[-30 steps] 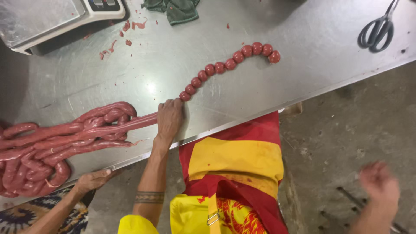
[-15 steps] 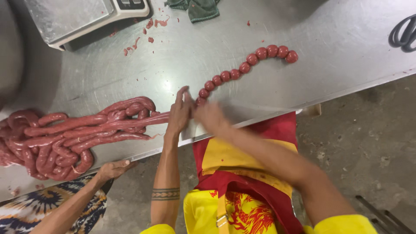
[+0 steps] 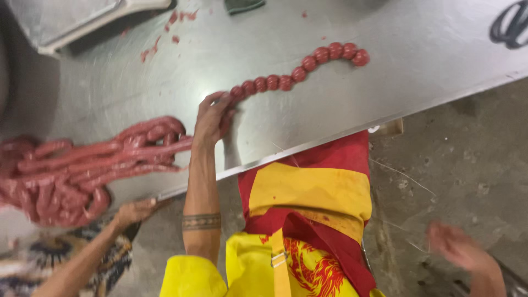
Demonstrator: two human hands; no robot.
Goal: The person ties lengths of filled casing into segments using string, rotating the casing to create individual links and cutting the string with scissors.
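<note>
Now that your right hand (image 3: pixel 459 250) has dropped away open and blurred, only your left hand (image 3: pixel 212 118) pinches the sausage chain (image 3: pixel 300 71) on the counter (image 3: pixel 385 99)

My right hand (image 3: pixel 459 250) is a blur low over the floor, so I cannot tell whether it grips anything. My left hand (image 3: pixel 212 118) covers where the bead-like links (image 3: pixel 300 71) meet the long sausage (image 3: pixel 88 165), whose heap runs off the left edge.
</note>
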